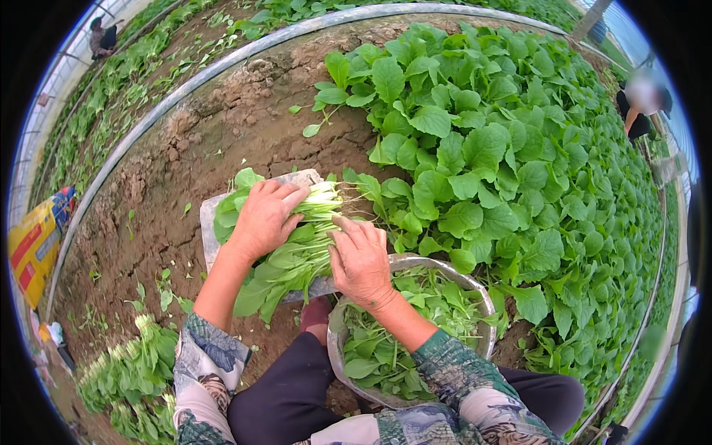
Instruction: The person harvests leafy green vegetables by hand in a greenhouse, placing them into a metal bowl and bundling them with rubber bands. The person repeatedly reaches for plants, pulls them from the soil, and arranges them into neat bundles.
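Observation:
Loose leafy green plants [297, 250] lie on a grey board [210, 222], their pale stems and thin roots turned to the right. My left hand [268, 214] rests over the upper plants, its fingers bent around the stems. Lower and to the right, my right hand [361, 261] touches the stem ends, fingers close together; whether it pinches any stem is hidden. Beneath my right forearm stands a round metal basin [488, 311] with loose leaves [378, 356] inside.
A dense bed of leafy greens [500, 167] grows to the right. Tied bunches [130, 361] lie at lower left, near a yellow printed bag [36, 250]. A pale pipe [167, 92] curves across the soil [167, 167]. One person [103, 39] is far left, another [639, 105] far right.

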`<state>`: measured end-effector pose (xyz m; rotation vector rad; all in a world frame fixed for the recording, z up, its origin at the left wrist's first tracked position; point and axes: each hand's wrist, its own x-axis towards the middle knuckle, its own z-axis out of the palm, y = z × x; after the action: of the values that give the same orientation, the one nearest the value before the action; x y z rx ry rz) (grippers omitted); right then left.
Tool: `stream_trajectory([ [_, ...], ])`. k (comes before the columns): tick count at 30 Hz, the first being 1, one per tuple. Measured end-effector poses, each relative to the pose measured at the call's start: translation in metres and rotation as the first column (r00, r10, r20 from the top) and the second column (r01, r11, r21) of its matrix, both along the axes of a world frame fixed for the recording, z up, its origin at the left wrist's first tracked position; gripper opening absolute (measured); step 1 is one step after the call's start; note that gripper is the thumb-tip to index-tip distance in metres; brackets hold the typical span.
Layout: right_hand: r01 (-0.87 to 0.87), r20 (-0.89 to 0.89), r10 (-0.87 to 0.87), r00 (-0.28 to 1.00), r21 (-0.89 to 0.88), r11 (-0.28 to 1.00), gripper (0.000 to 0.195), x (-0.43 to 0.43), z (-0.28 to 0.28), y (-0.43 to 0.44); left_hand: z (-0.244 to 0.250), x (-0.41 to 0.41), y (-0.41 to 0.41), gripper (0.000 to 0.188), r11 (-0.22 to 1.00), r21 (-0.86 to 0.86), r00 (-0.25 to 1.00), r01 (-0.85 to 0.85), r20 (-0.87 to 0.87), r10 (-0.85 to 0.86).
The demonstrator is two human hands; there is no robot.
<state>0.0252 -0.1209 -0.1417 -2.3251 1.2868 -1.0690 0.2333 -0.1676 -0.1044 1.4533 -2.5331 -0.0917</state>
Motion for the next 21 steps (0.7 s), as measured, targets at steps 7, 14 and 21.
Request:
stream_trajectory([
  [7, 0.133, 0.02, -0.134, 0.991, 0.028, 0.991, 0.024, -0.031, -0.011, -0.021, -0.027, -0.012, 0.022, 0.05, 0.98, -0.179, 0.97, -0.086, 0.211, 0.124],
  [14, 0.274, 0.045, -0.294, 0.955, 0.249, 0.929, 0.034, -0.02, -0.021, -0.049, -0.026, -0.012, 0.023, 0.044, 0.971, -0.125, 0.975, -0.202, 0.065, 0.211],
  [21, 0.006, 0.292, -0.206, 0.934, 0.563, 0.827, 0.026, 0.01, -0.055, -0.096, -0.031, -0.011, 0.019, 0.043, 0.977, -0.1, 0.982, -0.186, 0.008, 0.188],
])
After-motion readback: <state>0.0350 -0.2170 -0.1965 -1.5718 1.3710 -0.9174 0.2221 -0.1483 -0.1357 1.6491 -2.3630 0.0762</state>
